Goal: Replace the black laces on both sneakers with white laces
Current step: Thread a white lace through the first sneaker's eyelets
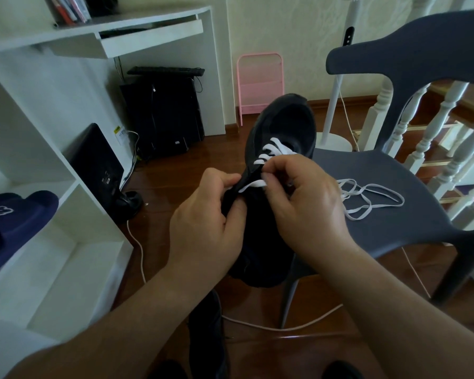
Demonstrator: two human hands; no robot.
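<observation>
Above the chair point(394, 187) seat, the left hand point(203, 222) grips the black sneaker point(279, 124); right hand point(304, 203) fingers pinch the white lace point(253, 184), threading eyelets; next probably pulling it tight

The sneaker point(274, 149) at centre frame is matt black cloth; its lace point(277, 150) is flat white woven tape; the chair point(411, 187) on the right looks like smooth matt grey plastic; the floor point(192, 165) is glossy reddish wood; the shelf point(66, 132) on the left is smooth white board; the slipper point(17, 214) at far left is soft navy.
</observation>
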